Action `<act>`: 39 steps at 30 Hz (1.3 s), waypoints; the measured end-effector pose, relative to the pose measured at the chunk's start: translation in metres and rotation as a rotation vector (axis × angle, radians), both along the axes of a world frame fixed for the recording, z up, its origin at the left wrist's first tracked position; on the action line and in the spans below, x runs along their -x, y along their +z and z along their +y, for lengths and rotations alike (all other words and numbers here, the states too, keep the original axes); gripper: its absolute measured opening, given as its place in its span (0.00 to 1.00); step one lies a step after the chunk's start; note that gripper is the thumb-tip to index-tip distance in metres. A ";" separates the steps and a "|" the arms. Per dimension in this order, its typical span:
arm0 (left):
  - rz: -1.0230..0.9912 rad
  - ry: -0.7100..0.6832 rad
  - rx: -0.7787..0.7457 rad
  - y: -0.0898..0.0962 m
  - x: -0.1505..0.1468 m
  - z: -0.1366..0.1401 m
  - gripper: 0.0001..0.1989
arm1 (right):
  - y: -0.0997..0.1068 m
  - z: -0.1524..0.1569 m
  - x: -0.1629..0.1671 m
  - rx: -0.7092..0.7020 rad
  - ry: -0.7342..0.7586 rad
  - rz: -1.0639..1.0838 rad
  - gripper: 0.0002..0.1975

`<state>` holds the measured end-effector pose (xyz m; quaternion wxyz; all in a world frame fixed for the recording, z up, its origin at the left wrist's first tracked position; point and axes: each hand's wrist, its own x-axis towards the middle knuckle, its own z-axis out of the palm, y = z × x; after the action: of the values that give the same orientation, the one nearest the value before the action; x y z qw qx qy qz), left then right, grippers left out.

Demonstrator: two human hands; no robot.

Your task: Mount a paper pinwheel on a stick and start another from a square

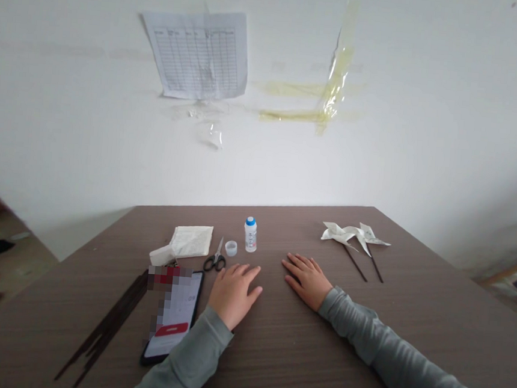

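My left hand (235, 293) rests palm down on the table with its fingers spread and nothing in it. Just beyond its fingertips lie black-handled scissors (215, 260) and a small translucent cap (231, 248). A clear glue bottle (250, 237) with a blue top stands upright behind them. My right hand (308, 279) is also flat on the tabletop, fingers apart, holding nothing. To its right, two white paper pinwheels (340, 234) on dark sticks lie side by side. Left of my left hand is a phone (180, 314) with its screen lit.
Several thin dark sticks (111, 320) lie at the table's left. Behind the phone sits a stack of white paper squares (192, 241). The brown table (315, 368) meets a white wall, where a printed sheet (200, 56) and yellowed tape (335, 92) are stuck.
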<state>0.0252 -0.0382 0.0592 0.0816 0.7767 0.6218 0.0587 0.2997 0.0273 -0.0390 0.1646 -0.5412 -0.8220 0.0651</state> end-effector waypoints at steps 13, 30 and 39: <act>0.277 0.273 -0.036 0.057 0.109 0.079 0.24 | -0.006 0.004 -0.006 -0.011 0.026 -0.017 0.29; 0.272 0.335 0.023 0.045 0.113 0.102 0.15 | 0.000 0.003 -0.007 0.013 0.019 -0.024 0.29; 0.265 0.337 -0.017 0.046 0.113 0.098 0.10 | -0.002 0.004 -0.008 -0.014 0.031 -0.036 0.29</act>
<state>-0.0881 0.0596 0.1054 -0.0185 0.6633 0.7477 -0.0259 0.3075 0.0308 -0.0411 0.1526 -0.5284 -0.8335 0.0522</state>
